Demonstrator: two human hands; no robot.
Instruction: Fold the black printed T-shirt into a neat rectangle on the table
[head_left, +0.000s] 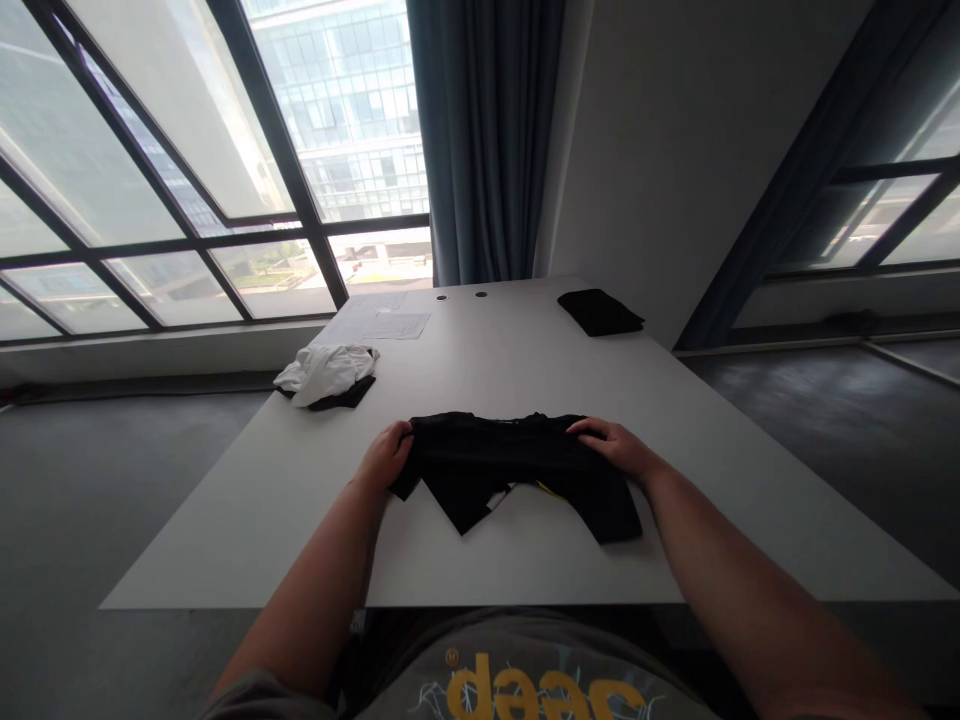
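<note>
A black garment lies bunched on the white table right in front of me, with a bit of yellow showing under its lower edge. My left hand is closed on the garment's left end. My right hand rests on its right end with the fingers curled over the cloth. Two corners of the fabric hang toward me on the tabletop.
A crumpled white cloth on top of a dark one sits at the table's left edge. A folded black garment lies at the far right corner. Sheets of paper lie at the far left. Windows and a curtain stand behind.
</note>
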